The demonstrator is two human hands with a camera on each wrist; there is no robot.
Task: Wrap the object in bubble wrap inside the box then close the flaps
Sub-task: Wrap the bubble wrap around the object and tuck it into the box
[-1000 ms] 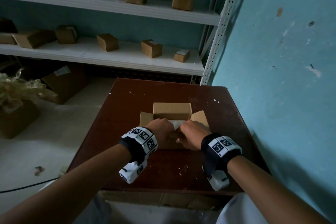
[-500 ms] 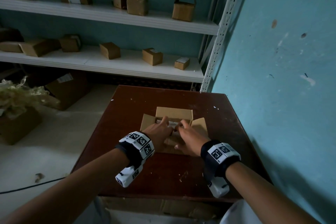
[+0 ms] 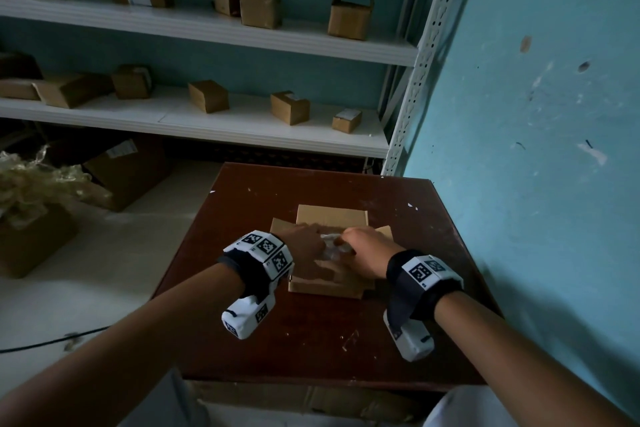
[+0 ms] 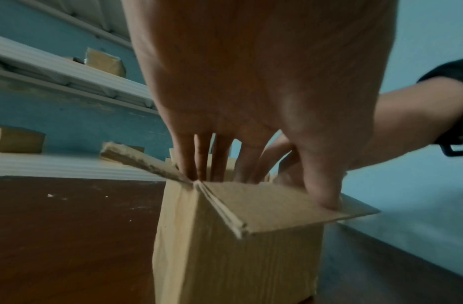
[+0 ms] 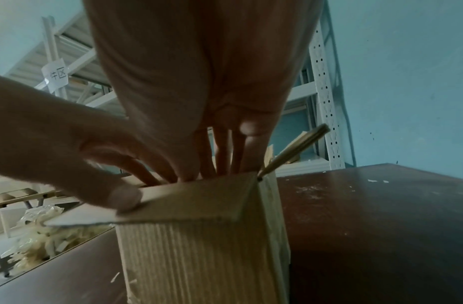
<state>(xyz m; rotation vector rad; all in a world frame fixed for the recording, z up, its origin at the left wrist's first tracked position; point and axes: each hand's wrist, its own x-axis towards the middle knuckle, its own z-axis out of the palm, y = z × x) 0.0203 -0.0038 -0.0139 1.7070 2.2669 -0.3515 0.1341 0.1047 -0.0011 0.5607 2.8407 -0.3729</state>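
Observation:
A small cardboard box (image 3: pixel 325 284) stands on the dark red table (image 3: pixel 311 340) with its flaps spread outward. Clear bubble wrap (image 3: pixel 331 246) shows in the opening between my hands; the object itself is hidden. My left hand (image 3: pixel 306 248) reaches straight fingers (image 4: pixel 202 162) down into the box (image 4: pixel 233 263), its thumb pressing on the near flap (image 4: pixel 272 207). My right hand (image 3: pixel 362 251) does the same from the right: fingers (image 5: pixel 222 158) go inside the box (image 5: pixel 199 257) and its thumb rests on the near flap (image 5: pixel 189 203). All fingertips are hidden inside.
White metal shelves (image 3: pixel 207 121) with several small cardboard boxes stand behind the table. A blue wall (image 3: pixel 536 149) runs close along the right. On the floor at left lie a larger box (image 3: pixel 128 173) and a heap of packing material (image 3: pixel 31 180).
Both hands have slid forward over the opening and pushed their fingers down inside. Less of the white wrap shows than before.

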